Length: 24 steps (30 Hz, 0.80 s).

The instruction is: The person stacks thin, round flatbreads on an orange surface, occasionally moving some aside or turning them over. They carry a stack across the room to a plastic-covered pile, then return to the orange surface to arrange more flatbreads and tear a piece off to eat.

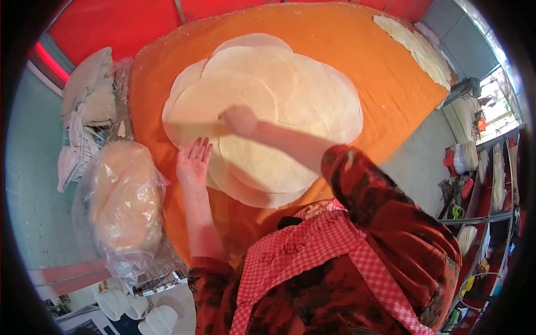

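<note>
Several thin, pale, round sheets of dough (312, 106) overlap in a wide ring on the orange cloth (385, 95). My left hand (194, 162) is at the near left edge of the sheets, palm turned up, fingers stretched out and holding nothing. Reaching across from the right, my right hand (240, 120) is over the middle of the sheets. Motion blurs its fingers, and I cannot tell whether it pinches a sheet. A shadow falls on the dough beneath that arm.
On the left, a clear plastic bag (123, 195) holds a large pale mass beside the cloth. Folded cloths (89, 89) are stacked above a white wire rack (84, 148). More thin sheets (413, 47) lie at the far right corner. Shelves (486, 223) stand at the right.
</note>
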Tool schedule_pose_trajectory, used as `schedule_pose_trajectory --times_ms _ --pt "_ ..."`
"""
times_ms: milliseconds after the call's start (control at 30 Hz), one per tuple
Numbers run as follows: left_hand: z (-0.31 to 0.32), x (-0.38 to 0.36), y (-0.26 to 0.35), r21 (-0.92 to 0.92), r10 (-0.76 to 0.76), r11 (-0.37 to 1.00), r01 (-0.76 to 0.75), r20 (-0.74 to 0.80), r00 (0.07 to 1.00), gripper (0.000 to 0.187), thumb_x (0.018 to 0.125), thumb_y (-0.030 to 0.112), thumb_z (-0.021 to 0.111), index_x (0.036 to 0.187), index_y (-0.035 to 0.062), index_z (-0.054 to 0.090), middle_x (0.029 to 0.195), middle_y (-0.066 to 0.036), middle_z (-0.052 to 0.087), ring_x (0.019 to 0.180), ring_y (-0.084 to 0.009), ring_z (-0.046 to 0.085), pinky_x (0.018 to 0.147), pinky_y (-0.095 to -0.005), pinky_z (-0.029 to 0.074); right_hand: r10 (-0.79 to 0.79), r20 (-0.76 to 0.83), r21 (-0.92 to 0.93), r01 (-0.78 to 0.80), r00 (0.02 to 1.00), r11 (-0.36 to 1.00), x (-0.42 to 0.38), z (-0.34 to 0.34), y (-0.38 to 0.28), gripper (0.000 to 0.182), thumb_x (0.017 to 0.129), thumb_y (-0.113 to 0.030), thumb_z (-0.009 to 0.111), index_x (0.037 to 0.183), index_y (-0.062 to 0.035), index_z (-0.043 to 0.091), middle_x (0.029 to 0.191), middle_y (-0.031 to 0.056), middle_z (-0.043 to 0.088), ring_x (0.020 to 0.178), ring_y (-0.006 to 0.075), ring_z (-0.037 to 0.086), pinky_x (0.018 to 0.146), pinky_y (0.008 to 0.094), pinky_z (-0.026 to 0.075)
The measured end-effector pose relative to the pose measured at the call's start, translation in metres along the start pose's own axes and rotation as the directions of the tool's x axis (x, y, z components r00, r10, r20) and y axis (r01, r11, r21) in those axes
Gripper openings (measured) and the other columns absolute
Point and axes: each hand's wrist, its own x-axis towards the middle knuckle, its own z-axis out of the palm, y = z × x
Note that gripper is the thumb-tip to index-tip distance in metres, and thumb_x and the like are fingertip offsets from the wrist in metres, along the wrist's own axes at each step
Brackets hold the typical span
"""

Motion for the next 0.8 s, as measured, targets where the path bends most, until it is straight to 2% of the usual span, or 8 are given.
schedule_pose_trajectory --times_ms 33,133,167,367,467,600,700,800 --pt "0.001 -0.004 -0.001 -0.005 0.025 1.0 -0.025 -0.014 1.0 0.047 0.092 0.03 0.051 0.118 -0.0076 0.04 0.125 -0.026 0.042 0.118 -0.0408 0.044 0.098 -0.0533 0.043 0.064 0.214 -0.08 -0.048 0.975 0.996 0.015 -0.06 -0.018 0.024 0.074 -0.009 0.054 0.092 -0.0109 0.07 0.086 0.0143 0.067 0.079 0.0298 0.065 0.068 0.0404 0.052" --pt "-0.003 -0.026 -0.037 -0.154 -0.113 0.982 0.108 -0.023 0.993 0.052 0.092 0.038 0.05 0.123 -0.0022 0.04 0.125 -0.022 0.044 0.116 -0.0374 0.047 0.095 -0.0518 0.045 -0.082 0.193 -0.094 0.101 0.978 0.99 -0.031 -0.119 -0.038 0.024 0.072 -0.006 0.054 0.09 -0.0099 0.07 0.086 0.0157 0.066 0.079 0.0308 0.065 0.068 0.0398 0.052" --pt "-0.003 -0.031 -0.053 -0.199 -0.154 0.968 0.151 0.004 0.988 0.052 0.092 0.038 0.05 0.124 -0.0017 0.04 0.126 -0.021 0.044 0.116 -0.0367 0.046 0.095 -0.0518 0.044 -0.117 0.066 0.138 0.107 0.991 0.985 -0.063 -0.124 -0.049 0.022 0.071 -0.003 0.053 0.085 -0.008 0.069 0.083 0.0152 0.066 0.079 0.032 0.064 0.069 0.0397 0.052" --pt "0.008 -0.057 -0.103 -0.198 -0.303 0.918 0.343 0.204 0.931 0.054 0.091 0.039 0.05 0.128 0.0016 0.037 0.131 -0.018 0.04 0.12 -0.0323 0.043 0.098 -0.0516 0.041 -0.28 0.312 0.221 0.218 0.908 0.951 -0.154 -0.167 -0.058 0.024 0.072 -0.003 0.056 0.094 -0.0046 0.065 0.095 0.0102 0.066 0.079 0.0265 0.065 0.07 0.0345 0.054" --pt "0.053 -0.032 -0.081 -0.084 -0.192 0.967 0.238 0.368 0.91 0.056 0.091 0.039 0.05 0.131 0.0033 0.036 0.134 -0.016 0.038 0.122 -0.0301 0.042 0.099 -0.0515 0.039 -0.349 -0.08 0.081 0.355 0.934 0.931 -0.128 -0.189 -0.032 0.025 0.071 -0.003 0.058 0.095 -0.0053 0.066 0.093 0.0098 0.066 0.08 0.0252 0.066 0.069 0.0333 0.054" --pt "0.141 0.04 -0.054 0.002 0.06 0.997 -0.073 0.557 0.828 0.058 0.09 0.04 0.051 0.134 0.0055 0.034 0.138 -0.014 0.036 0.124 -0.0272 0.039 0.1 -0.0514 0.037 -0.297 -0.218 -0.021 0.299 0.93 0.954 -0.053 -0.226 0.002 0.031 0.07 -0.004 0.056 0.1 -0.0071 0.066 0.095 0.0094 0.066 0.084 0.026 0.064 0.068 0.035 0.053" --pt "0.111 0.101 -0.071 -0.039 0.039 0.999 -0.038 0.012 0.999 0.054 0.092 0.036 0.049 0.135 0.0071 0.033 0.139 -0.014 0.033 0.12 -0.0264 0.042 0.095 -0.0478 0.04 -0.265 -0.298 -0.112 0.242 0.917 0.964 -0.008 -0.193 0.05 0.031 0.07 -0.003 0.054 0.098 -0.0078 0.066 0.092 0.0078 0.066 0.082 0.0262 0.064 0.068 0.0363 0.053" --pt "0.05 0.126 -0.099 0.072 -0.031 0.996 0.055 -0.296 0.955 0.036 0.093 0.03 0.048 0.118 0.0061 0.041 0.122 -0.012 0.042 0.101 -0.0248 0.049 0.085 -0.043 0.045 -0.226 -0.27 -0.14 0.194 0.936 0.971 0.013 -0.104 0.116 0.031 0.071 -0.005 0.052 0.099 -0.0116 0.066 0.09 0.0069 0.066 0.079 0.0268 0.063 0.067 0.0369 0.052"
